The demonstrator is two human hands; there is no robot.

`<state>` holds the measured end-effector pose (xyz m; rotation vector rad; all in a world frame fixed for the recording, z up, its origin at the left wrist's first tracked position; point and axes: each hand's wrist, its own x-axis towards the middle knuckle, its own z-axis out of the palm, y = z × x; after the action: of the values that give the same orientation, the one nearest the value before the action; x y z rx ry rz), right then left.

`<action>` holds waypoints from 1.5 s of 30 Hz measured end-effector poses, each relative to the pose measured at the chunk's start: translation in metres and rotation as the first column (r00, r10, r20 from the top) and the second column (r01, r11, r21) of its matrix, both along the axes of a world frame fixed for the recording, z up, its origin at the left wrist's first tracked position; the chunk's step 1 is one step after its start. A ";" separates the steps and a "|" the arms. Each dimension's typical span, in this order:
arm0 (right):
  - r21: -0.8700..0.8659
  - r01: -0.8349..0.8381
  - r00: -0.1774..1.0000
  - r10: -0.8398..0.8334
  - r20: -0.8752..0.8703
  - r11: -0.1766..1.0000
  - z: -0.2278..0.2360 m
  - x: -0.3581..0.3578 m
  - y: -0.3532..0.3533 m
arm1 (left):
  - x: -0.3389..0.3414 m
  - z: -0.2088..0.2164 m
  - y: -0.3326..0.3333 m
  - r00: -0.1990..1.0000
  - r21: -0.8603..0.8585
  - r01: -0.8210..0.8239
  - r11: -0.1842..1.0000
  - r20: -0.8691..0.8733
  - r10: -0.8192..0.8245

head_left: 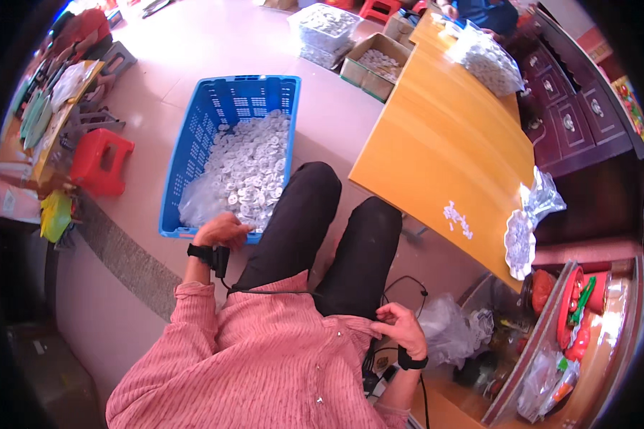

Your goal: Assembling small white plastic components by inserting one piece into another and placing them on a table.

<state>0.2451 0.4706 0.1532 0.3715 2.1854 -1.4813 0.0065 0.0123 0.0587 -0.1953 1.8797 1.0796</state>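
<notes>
A blue plastic basket (181, 154) stands on the floor before my knees, partly filled with small, pale, round pieces (254, 164). Clear plastic film (202, 202) lies at its near left corner. My left hand (220, 230) is over the basket's near rim with fingers bent; whatever they hold, if anything, is hidden. By my right hip, my right hand (402, 327) pinches the hem of my pink shirt (265, 357). On the wooden table (444, 136) to the right lie several small white pieces (456, 219), beside a scalloped dish (519, 244) of small pieces.
Filled bags and tubs (325, 27) and a cardboard box (376, 68) stand at the back. A large clear bag (485, 61) sits on the table's far end, near another person (486, 13). A red stool (101, 163) is at left. Cables (408, 280) hang near my right knee.
</notes>
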 end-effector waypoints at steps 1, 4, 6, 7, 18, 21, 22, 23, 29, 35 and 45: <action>0.009 -0.025 0.999 0.024 0.030 1.000 -0.002 -0.001 0.001 | 0.008 -0.006 -0.006 0.999 0.012 -0.026 1.000 0.042 0.025; 0.107 -0.139 0.989 0.133 0.061 0.984 0.005 -0.021 -0.005 | 0.031 -0.021 -0.021 0.996 0.006 -0.072 0.997 0.056 0.071; 0.095 -0.145 0.988 0.139 0.072 0.985 0.005 -0.027 -0.007 | 0.037 -0.029 -0.024 0.996 -0.010 -0.085 0.996 0.024 0.085; 0.083 -0.138 0.988 0.131 0.087 0.987 0.005 -0.027 -0.007 | 0.037 -0.032 -0.024 0.996 -0.056 -0.086 0.995 0.004 0.086; 0.100 -0.077 0.997 0.074 0.034 0.992 0.001 -0.014 -0.006 | 0.043 -0.063 -0.027 0.950 -0.266 -0.127 0.956 -0.309 0.041; 0.146 -0.099 0.995 0.094 0.039 0.984 0.004 -0.018 -0.010 | 0.033 -0.070 -0.041 0.961 -0.336 -0.146 0.931 -0.272 0.053; 0.186 -0.125 0.992 0.118 0.050 0.975 0.006 -0.021 -0.010 | 0.029 -0.080 -0.049 0.961 -0.333 -0.141 0.932 -0.272 0.048; 0.185 -0.123 0.992 0.115 0.054 0.975 0.006 -0.023 -0.010 | 0.029 -0.091 -0.059 0.943 -0.400 -0.153 0.904 -0.331 0.013; 0.219 -0.130 0.991 0.131 0.010 0.967 0.011 -0.029 -0.016 | 0.007 -0.111 -0.093 0.871 -0.361 -0.339 0.869 -0.468 0.146; 0.410 -0.073 0.994 0.101 -0.048 0.909 0.035 -0.014 -0.033 | -0.017 -0.105 -0.099 0.861 -0.516 -0.350 0.782 -0.505 0.051; 0.490 -0.391 0.905 0.228 0.360 0.779 -0.048 0.074 -0.022 | -0.033 0.100 0.077 0.672 0.302 -0.086 0.949 -0.686 0.280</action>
<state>0.3187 0.4487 0.1054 0.3534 2.2628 -0.5499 -0.0264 0.0889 0.1587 0.2391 2.4229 1.7000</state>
